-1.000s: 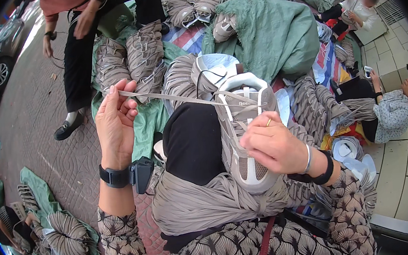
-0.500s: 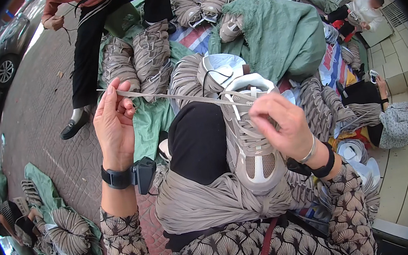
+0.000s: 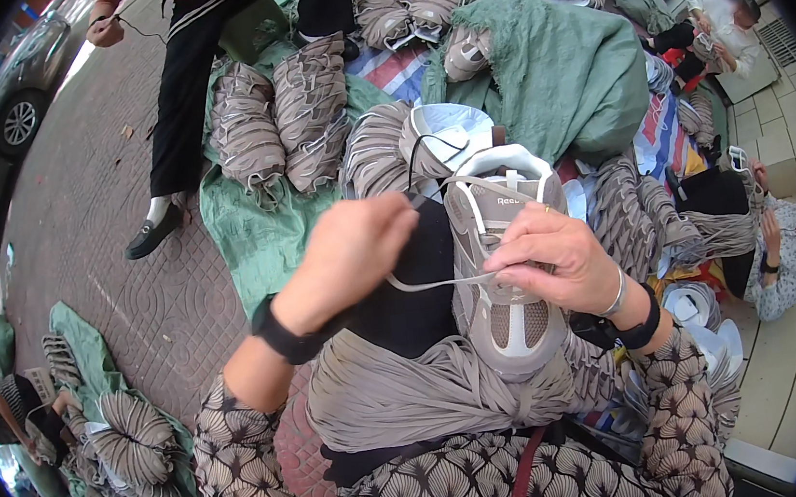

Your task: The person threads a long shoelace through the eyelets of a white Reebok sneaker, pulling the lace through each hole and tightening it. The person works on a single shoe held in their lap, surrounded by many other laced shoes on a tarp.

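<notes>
A grey-beige sneaker (image 3: 514,333) with white trim lies on my lap, its toe toward me. My right hand (image 3: 554,256) is closed over the lacing, thumb and fingers pinching a flat grey shoelace (image 3: 445,283). From there the lace curves left toward my left hand (image 3: 350,253), which is blurred with its fingers curled together beside the shoe's collar. The lace seems to run into those fingers, though the grip is smeared. A thick bundle of the same grey laces (image 3: 404,393) rests across my lap below the toe.
Bundled sneakers (image 3: 311,112) lie ahead on green sheeting, near a green sack (image 3: 564,76). More bundles (image 3: 133,446) lie at lower left. A person in black trousers (image 3: 179,106) stands ahead on the left; others sit at right. A car (image 3: 20,114) is at far left.
My left hand has swung right and inward from the stretched lace to beside the shoe, and the lace now hangs slack. My right hand has shifted slightly down over the lacing.
</notes>
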Action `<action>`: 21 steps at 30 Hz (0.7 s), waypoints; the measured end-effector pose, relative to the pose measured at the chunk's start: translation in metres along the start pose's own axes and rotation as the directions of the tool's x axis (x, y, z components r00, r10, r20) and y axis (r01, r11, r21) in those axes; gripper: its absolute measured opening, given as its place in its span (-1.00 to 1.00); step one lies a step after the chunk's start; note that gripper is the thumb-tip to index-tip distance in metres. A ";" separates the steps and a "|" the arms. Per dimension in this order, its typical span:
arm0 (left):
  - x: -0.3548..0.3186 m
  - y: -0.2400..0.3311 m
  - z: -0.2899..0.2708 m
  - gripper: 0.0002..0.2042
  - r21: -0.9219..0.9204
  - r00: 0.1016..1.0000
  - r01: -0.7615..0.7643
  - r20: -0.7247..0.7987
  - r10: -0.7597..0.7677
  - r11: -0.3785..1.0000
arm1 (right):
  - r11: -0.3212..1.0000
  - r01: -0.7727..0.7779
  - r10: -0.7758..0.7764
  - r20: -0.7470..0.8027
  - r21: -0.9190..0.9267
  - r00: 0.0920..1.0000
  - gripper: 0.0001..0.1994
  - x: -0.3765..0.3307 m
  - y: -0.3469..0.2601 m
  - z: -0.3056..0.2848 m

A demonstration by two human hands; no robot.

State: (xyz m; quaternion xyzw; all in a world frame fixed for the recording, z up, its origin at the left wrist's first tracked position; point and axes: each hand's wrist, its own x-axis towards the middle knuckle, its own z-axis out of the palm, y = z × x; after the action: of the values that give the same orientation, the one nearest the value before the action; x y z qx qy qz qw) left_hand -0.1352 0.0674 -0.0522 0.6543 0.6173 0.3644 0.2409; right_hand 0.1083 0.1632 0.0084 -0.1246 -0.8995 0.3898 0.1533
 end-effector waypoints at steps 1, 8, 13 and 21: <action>0.005 0.011 0.011 -0.84 0.108 0.998 -0.030 0.066 0.023 0.994 | 1.000 -0.017 0.017 -0.015 0.006 1.000 -0.87 -0.003 0.000 -0.001; 0.020 0.033 0.033 -0.86 0.241 0.973 -0.128 0.218 0.074 0.962 | 0.998 -0.053 0.056 -0.083 0.034 0.995 -0.88 -0.014 0.005 -0.002; 0.023 0.038 0.032 -0.86 0.208 0.981 -0.083 0.191 0.043 0.975 | 0.997 -0.040 0.048 -0.119 0.066 0.992 -0.89 -0.017 0.009 0.001; 0.046 0.048 0.032 -0.87 0.380 0.968 -0.132 0.248 0.036 0.916 | 0.986 -0.044 0.066 -0.134 0.158 0.989 -0.92 -0.017 0.019 0.002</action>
State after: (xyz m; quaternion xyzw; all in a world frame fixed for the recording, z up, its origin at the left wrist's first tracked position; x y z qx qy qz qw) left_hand -0.0808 0.1110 -0.0271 0.7541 0.6158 0.1628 0.1602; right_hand 0.1251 0.1685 -0.0096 -0.1641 -0.8498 0.4530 0.2139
